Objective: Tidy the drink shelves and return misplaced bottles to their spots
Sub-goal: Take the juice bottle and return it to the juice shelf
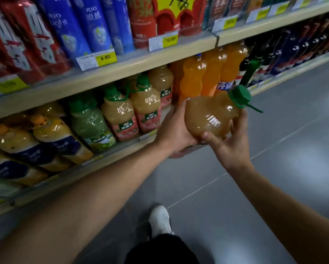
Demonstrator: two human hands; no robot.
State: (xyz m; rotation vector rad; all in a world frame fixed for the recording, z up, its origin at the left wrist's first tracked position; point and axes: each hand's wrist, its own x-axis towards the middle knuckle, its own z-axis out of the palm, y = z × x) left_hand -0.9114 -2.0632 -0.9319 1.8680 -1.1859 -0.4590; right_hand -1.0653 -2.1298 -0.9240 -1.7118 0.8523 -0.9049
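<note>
One peach-coloured juice bottle [211,116] is off the shelf, tilted in mid-air in front of the orange soda bottles [203,77]. Left hand [176,128] and right hand [230,141] both curl round it. Shelving it beside the matching bottles [133,115] at left looks undone.

Person, head view. Both forearms bare from the near edge of frame to the wrists; no sleeve reaches into view. Left hand [176,128] and right hand [229,147] bare: no gloves, rings, watch or wristband seen. One white shoe [160,219] visible low centre, rounded toe, smooth upper; laces and markings too blurred to read. Dark, black-looking trouser leg [160,250] covers the leg just nearer than the shoe; fabric detail not discernible.
</note>
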